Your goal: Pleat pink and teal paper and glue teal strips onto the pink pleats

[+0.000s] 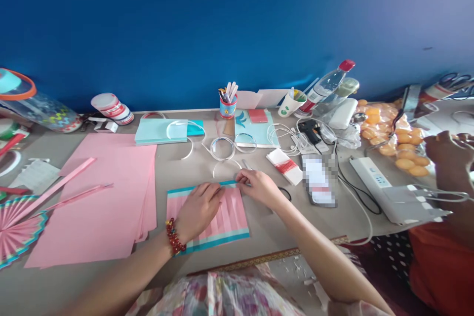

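Observation:
A pink sheet with teal and pale blue bands along its top and bottom edges [231,222] lies on the table before me, with crease lines running across it. My left hand [202,207], with a red bead bracelet at the wrist, rests flat on its upper left part, fingers lying over the paper. At the sheet's upper right corner is my right hand [255,186], its thumb and fingers pinched together on the top edge. White curled strips [222,149] lie just beyond the hands.
Pink sheets [99,202] and a pleated fan [18,227] lie left. Light blue paper [161,132], a pen cup [228,103] and a bottle [326,86] stand or lie behind. Rightward are a phone [319,180], a power strip [377,182], cables and another person's arm [454,182].

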The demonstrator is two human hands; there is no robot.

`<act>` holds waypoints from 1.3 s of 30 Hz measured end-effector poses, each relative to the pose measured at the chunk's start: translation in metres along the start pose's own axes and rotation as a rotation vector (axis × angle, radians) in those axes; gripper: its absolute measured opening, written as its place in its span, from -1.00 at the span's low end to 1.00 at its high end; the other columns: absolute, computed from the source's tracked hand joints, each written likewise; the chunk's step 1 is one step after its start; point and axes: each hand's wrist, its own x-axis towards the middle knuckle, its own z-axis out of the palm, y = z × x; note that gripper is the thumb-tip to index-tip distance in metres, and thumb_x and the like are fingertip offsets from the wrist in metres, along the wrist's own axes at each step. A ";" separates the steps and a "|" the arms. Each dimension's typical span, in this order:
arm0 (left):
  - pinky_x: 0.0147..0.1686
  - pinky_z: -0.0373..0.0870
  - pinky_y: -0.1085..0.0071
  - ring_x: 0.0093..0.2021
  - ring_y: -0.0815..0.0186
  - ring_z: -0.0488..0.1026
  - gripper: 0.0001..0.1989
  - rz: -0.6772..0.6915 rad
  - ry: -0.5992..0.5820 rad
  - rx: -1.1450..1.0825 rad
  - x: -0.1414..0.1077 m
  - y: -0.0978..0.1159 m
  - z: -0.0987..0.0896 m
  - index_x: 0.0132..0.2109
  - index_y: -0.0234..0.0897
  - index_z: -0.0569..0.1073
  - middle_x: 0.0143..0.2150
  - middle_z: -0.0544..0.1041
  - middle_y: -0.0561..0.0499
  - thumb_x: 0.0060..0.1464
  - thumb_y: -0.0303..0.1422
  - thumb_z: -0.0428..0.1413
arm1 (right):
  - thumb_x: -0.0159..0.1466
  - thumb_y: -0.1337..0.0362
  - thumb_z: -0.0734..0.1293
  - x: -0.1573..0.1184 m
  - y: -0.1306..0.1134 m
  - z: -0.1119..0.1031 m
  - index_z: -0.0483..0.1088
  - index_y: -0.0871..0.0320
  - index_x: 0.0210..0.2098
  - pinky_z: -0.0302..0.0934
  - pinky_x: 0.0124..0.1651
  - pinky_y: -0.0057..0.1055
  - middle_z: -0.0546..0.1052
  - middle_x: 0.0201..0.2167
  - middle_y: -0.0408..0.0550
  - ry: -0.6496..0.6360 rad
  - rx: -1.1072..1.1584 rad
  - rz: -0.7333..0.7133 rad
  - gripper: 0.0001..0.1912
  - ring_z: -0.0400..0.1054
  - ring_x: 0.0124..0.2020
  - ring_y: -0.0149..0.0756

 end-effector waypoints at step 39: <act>0.04 0.38 0.13 0.02 0.12 0.35 -0.68 -0.021 -0.084 0.030 0.002 0.004 -0.008 0.15 -0.30 0.34 0.04 0.42 -0.16 0.26 -0.43 -0.02 | 0.20 0.43 0.25 -0.002 -0.010 0.000 0.41 0.11 -0.33 0.05 -0.28 -0.46 0.53 -0.34 -0.10 0.014 -0.141 0.064 -0.87 0.38 -0.28 -0.28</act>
